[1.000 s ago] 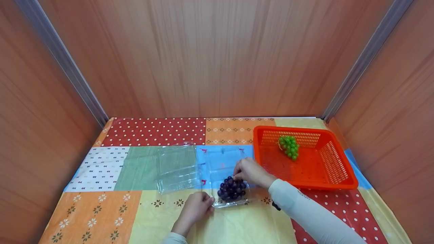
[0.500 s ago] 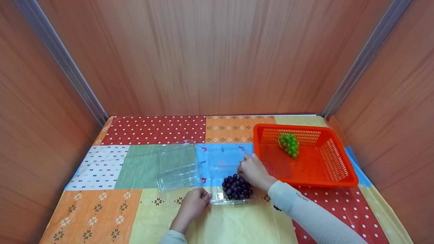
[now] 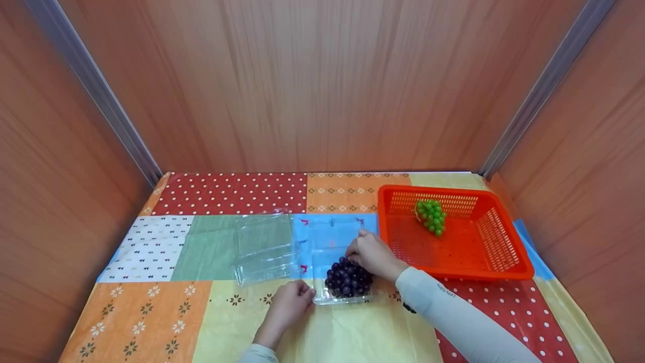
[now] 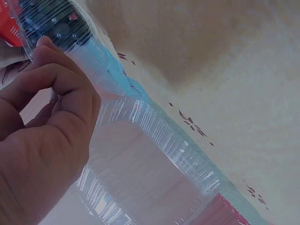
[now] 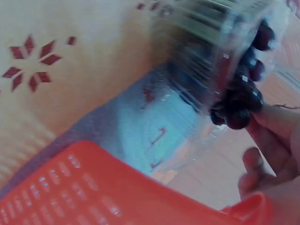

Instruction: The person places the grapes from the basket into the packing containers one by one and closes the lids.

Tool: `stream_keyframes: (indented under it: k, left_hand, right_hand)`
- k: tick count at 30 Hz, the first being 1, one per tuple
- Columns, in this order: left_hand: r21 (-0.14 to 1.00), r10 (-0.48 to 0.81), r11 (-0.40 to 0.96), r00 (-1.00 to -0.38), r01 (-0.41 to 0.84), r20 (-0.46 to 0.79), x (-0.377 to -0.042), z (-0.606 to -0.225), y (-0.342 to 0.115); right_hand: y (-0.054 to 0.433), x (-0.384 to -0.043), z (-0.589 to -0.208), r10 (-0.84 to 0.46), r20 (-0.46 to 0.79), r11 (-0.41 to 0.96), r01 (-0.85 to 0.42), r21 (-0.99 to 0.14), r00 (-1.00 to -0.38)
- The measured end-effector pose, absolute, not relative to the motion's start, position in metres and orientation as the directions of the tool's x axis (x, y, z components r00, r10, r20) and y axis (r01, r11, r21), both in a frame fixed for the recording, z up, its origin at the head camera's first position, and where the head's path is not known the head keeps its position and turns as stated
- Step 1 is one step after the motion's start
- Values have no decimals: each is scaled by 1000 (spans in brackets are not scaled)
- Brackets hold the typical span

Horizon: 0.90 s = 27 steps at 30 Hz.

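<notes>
A bunch of dark purple grapes (image 3: 347, 280) lies in the near half of an opened clear plastic container (image 3: 319, 295). My right hand (image 3: 372, 254) pinches the bunch at its upper end, where a bit of stem (image 5: 286, 107) shows in the right wrist view. At the container's near left corner, my left hand (image 3: 291, 305) holds the edge between thumb and fingers. The left wrist view shows that hand (image 4: 51, 108) beside the container wall, with the grapes (image 4: 56, 23) behind the clear plastic.
A second opened clear container (image 3: 266, 244) lies to the left of the first. An orange-red basket (image 3: 456, 276) stands at the right, with a bunch of green grapes (image 3: 431, 217) inside. Patchwork cloth (image 3: 146, 312) covers the table, and wood-patterned panels (image 3: 322, 91) enclose it.
The purple grapes shifted right and then back slightly left inside the container, along with my right hand. My left hand stayed at the container's corner, moving only slightly.
</notes>
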<state>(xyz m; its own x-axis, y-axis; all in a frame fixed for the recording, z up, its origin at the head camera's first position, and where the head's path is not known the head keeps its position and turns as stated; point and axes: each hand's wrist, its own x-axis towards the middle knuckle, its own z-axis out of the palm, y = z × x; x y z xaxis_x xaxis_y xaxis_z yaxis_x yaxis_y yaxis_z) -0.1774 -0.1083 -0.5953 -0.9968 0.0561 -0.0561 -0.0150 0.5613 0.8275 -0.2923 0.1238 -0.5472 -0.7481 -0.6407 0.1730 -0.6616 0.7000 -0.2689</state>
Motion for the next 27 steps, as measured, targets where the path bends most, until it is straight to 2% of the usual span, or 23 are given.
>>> stream_keyframes:
  k: [3, 8, 10, 12, 14, 16, 18, 21, 27]
  left_hand:
    - [825, 44, 565, -997, -25, -60, -179, -595, -106]
    - [831, 48, 555, -997, -25, -62, -185, -595, -100]
    - [841, 65, 541, -996, -17, -62, -189, -594, -97]
    - [849, 82, 529, -995, -8, -60, -194, -592, -95]
    - [853, 87, 522, -995, -2, -55, -199, -590, -94]
    - [854, 88, 521, -995, 3, -50, -205, -588, -93]
    - [852, 86, 524, -995, 2, -51, -211, -585, -91]
    - [850, 83, 526, -995, -8, -61, -218, -581, -90]
    - [845, 77, 535, -995, -18, -70, -229, -577, -86]
  right_hand:
    - [124, -291, -546, -601, 215, 742, -638, -208, -770]
    - [124, -286, -546, -544, 315, 833, -546, 90, -778]
    - [123, -281, -548, -526, 303, 847, -523, 96, -795]
    - [120, -277, -550, -487, 279, 856, -515, -35, -828]
    - [115, -273, -550, -421, 241, 843, -475, -253, -875]
    - [111, -270, -549, -345, 186, 785, -392, -479, -920]
    - [109, -267, -548, -272, 111, 727, -279, -627, -956]
    - [105, -264, -547, -187, 4, 675, -132, -726, -982]
    - [101, -262, -551, -77, -127, 657, 46, -752, -989]
